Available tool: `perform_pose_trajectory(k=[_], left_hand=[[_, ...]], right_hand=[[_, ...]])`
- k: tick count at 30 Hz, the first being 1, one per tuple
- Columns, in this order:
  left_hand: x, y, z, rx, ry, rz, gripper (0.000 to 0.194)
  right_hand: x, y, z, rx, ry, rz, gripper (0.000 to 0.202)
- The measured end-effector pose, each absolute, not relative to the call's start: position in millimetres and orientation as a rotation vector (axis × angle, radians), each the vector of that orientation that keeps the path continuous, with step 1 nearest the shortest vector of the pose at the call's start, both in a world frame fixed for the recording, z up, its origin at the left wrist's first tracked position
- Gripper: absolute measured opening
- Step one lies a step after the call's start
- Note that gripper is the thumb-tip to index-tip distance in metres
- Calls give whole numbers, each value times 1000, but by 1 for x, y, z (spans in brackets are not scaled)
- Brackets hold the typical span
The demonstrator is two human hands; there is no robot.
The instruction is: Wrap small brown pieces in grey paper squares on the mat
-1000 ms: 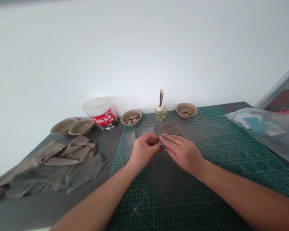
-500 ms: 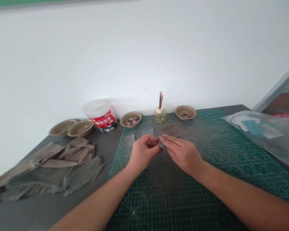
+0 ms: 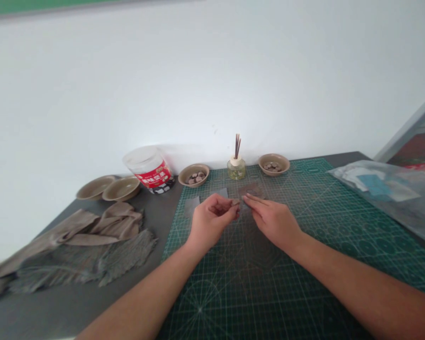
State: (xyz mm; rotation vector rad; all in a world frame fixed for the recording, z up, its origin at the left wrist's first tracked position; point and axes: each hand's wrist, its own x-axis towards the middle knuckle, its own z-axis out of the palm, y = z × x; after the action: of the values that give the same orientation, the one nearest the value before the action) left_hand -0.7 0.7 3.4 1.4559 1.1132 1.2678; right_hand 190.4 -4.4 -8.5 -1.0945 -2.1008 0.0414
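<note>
My left hand (image 3: 212, 217) is closed in a pinch above the green cutting mat (image 3: 230, 293). Between its thumb and fingertips shows the edge of a small brownish disc (image 3: 235, 202). Just to the right, my right hand (image 3: 274, 221) has its fingers pressed together; a bit of grey seems to show at the tips, too blurred to name. Behind my left hand lie two grey fabric squares, one at left (image 3: 191, 206) and one partly covered (image 3: 224, 192). A brown flat piece (image 3: 253, 190) with dark marks lies behind my right fingers.
Two bowls, left (image 3: 194, 175) and right (image 3: 274, 165), hold small brownish discs. A reed diffuser (image 3: 236, 167) stands between them. Leftward are a plastic jar (image 3: 150, 172), two stacked-looking bowls (image 3: 122, 189) and crumpled cloth (image 3: 109, 226). A clear bag (image 3: 378, 184) lies at right.
My hands have come slightly apart at the fingertips, the right one shifting right. The brownish disc now shows in my left hand. The view has moved slightly.
</note>
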Motion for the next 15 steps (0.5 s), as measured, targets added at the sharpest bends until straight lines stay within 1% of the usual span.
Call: perform_pose_trajectory(k=[5,8,11,15], left_hand=[[0,-1,3,1527,1146,1246,21],[-2,1,-1,1596,1164,1211,18],[-3,2,-3,1683,1179,1174,13],[-1,0,0,1717,1228,1176,14]], right_hand=[[191,-5,-5,-1056,-1971,150,38],[188,-11,-1,-1008,-1927,164,42],[184,-15,-1,-920,-1985,162,47],[183,-14,-3,-877,-2103,98,46]])
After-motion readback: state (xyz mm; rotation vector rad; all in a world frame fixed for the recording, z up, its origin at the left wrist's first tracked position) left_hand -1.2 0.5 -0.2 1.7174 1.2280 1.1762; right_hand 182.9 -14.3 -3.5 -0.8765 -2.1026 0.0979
